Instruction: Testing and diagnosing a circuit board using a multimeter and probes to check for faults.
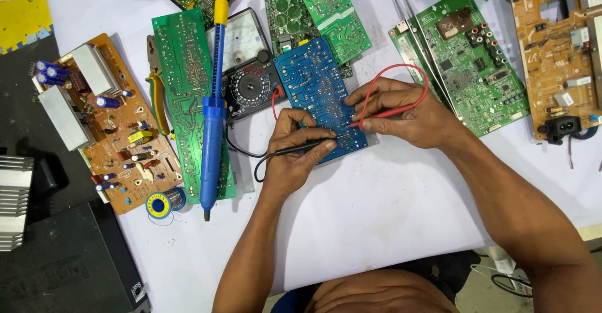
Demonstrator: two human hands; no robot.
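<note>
Here, nearest the camera, bare white table surface (pixel 389 212) is seen, with both forearms reaching forward across it. The left hand (pixel 295 156) is closed around a slim black test probe (pixel 307 147), gripped like a pen, its tip laid on the lower right part of a blue rectangular circuit board (pixel 316 93) lying solder side up. The right hand (pixel 404 115) is closed around a red test probe (pixel 389 113), pinched between thumb and fingers, its tip set on the same board just beside the black tip. The red lead (pixel 401 74) is looped over the right hand; the black lead (pixel 251 153) is trailed left towards the meter.

For a sound reading, it is judged that both tips should be held steady on separate solder points, that neighbouring points should not be bridged, and that the heels of the hands should be rested on the table so the board is not shifted.

Just behind the board's left edge, a black analogue multimeter with a round dial (pixel 248 78) is partly covered by a blue desoldering pump with a yellow cap (pixel 213 112). A long green circuit board (pixel 188 93) is lying under the pump, and a brown circuit board with silver heat sinks (pixel 113 125) sits further left, with a spool of solder wire (pixel 160 204) near its lower corner. Farther off, steel tweezers (pixel 420 43) are resting on a green board with connectors (pixel 467 62), and an orange-brown board (pixel 555 49) is placed at the far right.
</note>
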